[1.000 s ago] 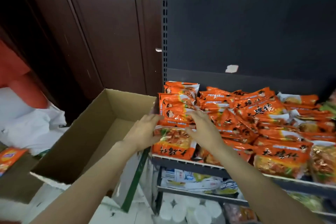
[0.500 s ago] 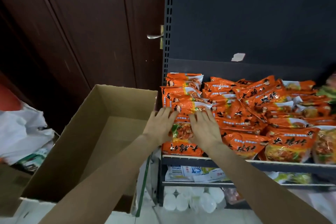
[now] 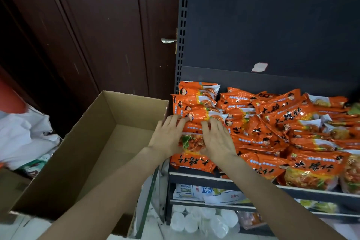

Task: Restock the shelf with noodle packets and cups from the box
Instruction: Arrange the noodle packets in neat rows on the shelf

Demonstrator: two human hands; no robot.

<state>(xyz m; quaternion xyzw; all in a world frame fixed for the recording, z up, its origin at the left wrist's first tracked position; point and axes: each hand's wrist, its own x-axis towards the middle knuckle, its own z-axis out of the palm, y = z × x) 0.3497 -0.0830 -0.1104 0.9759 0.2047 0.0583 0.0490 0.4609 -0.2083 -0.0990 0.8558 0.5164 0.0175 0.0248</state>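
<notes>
Both hands lie flat on the glossy orange noodle packets [image 3: 196,122] stacked at the left end of the shelf [image 3: 214,178]. The left hand [image 3: 168,138] has its fingers straight and spread, pressing the crinkled plastic at the stack's left side. The right hand [image 3: 217,140] lies just beside it, fingers likewise extended over the packet tops, gripping nothing. The front packet [image 3: 191,161] under both wrists overhangs the shelf's dark metal front edge, its black lettering upside down. More flat, pillow-shaped packets fill the shelf toward its right end in a loose, shiny heap [image 3: 292,128]. The cardboard box [image 3: 93,142] stands open just left of the shelf, its matte brown walls plain and its inside showing only bare cardboard. On the lower shelf [image 3: 210,203] lie pale printed packets, and below it sit round white cup lids [image 3: 194,220]. A dark wooden door [image 3: 109,31] with a metal handle [image 3: 168,40] stands behind the box; crumpled white plastic bags [image 3: 23,132] lie at the left.
</notes>
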